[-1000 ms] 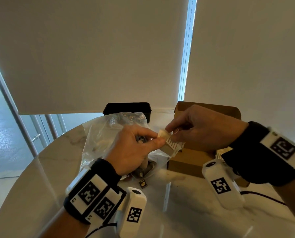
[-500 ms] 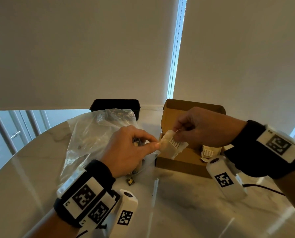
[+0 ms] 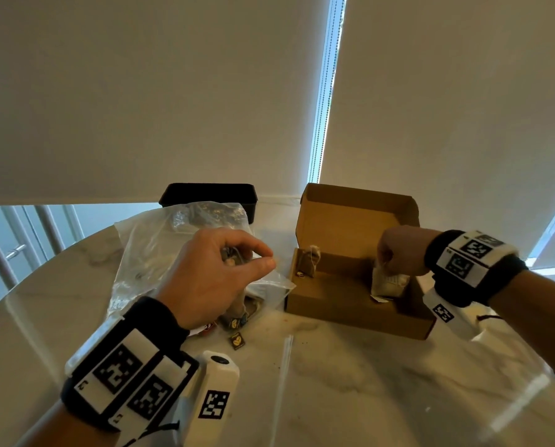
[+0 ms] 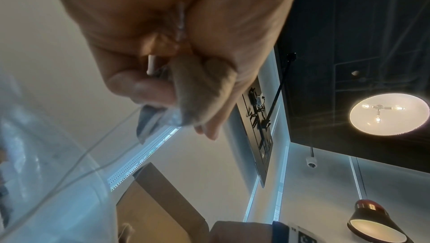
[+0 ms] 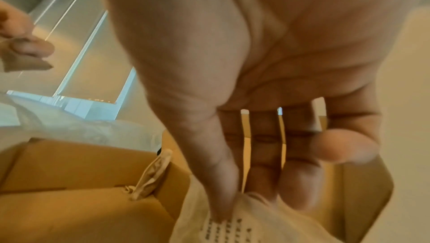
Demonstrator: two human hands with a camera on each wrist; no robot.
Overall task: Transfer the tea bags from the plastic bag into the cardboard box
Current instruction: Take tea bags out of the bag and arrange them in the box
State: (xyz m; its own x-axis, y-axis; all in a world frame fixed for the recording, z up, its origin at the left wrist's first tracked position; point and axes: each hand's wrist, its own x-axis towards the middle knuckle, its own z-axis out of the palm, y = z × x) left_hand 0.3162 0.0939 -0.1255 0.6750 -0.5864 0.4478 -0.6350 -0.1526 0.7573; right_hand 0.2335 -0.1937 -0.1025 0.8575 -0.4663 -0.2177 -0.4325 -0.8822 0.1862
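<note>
right hand (image 3: 398,253): grip pinching tea bag (image 3: 386,282) inside cardboard box (image 3: 340,304) | left hand (image 3: 218,272): grip pinching plastic bag (image 3: 160,250) | bag soft, light; I take its top edge

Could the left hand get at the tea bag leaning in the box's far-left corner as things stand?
Probably yes: the tea bag stands exposed in the open cardboard box, nothing over it. But the left hand already pinches something, so it would likely have to let that go first.
</note>
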